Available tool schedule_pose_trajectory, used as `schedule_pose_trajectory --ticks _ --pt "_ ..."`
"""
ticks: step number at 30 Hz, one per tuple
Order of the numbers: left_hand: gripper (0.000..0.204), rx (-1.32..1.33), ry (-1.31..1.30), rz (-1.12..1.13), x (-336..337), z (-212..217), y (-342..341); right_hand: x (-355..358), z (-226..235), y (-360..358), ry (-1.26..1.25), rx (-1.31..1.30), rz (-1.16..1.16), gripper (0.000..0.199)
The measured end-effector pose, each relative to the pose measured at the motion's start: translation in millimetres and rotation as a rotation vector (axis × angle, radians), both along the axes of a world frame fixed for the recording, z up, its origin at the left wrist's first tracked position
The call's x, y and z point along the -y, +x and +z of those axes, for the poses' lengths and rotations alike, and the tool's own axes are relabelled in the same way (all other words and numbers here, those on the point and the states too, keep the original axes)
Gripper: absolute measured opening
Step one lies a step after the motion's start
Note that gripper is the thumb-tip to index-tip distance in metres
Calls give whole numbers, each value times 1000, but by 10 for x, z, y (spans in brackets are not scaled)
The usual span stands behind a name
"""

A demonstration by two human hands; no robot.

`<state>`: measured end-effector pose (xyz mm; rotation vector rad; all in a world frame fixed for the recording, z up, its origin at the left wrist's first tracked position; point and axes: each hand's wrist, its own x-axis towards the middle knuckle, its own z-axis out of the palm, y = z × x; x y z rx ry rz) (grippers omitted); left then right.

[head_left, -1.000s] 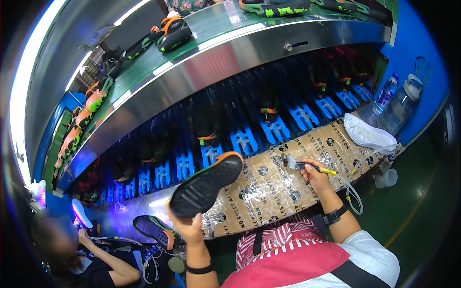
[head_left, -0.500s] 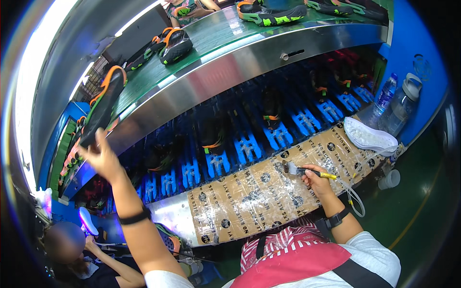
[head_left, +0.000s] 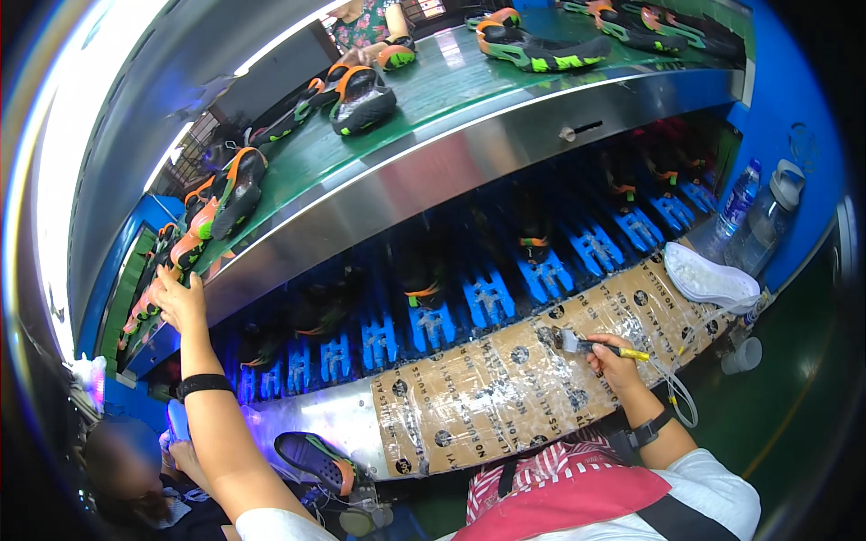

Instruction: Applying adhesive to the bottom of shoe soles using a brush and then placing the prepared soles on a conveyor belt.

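My left hand [head_left: 180,299] reaches over the left end of the green conveyor, its fingers stretched out and thumb apart. The fingertips are at a row of orange, pink and green shoes [head_left: 142,302]; whether they touch one, I cannot tell. Just beyond lies a black shoe with orange trim [head_left: 240,194] on the belt. Low over the cardboard-covered ledge [head_left: 469,397], my right hand [head_left: 615,362] grips a brush [head_left: 600,344] with a black and yellow handle. A clear tube [head_left: 672,383] runs from the handle's end. The brush head points left.
Blue shoe holders [head_left: 487,299] line the lower level, several with dark shoes. A dark shoe [head_left: 316,462] lies on the metal ledge. At right stand a white sole-shaped tray [head_left: 708,275], two bottles [head_left: 735,203] and a cup [head_left: 741,356]. A co-worker [head_left: 122,469] sits lower left; another person [head_left: 365,32] stands across the belt.
My left hand has moved down from the black shoe, which now rests on the belt. The view has shifted slightly. My right hand keeps the brush; the dark shoe on the ledge is more visible.
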<state>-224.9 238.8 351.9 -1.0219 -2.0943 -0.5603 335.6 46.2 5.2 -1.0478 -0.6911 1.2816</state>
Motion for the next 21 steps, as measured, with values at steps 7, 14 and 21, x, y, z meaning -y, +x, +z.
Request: schedule_pose_trajectory --ticks 7,14,21 --pt "71 53 127 25 -241 90 -1374 -63 -11 -135 -27 11 9 23" --pt "30 110 -66 61 -331 311 -808 -23 -40 -121 -4 -2 -129 26" --pt "36 152 -148 237 -701 385 -1030 -85 -25 -191 7 -75 -213 26"
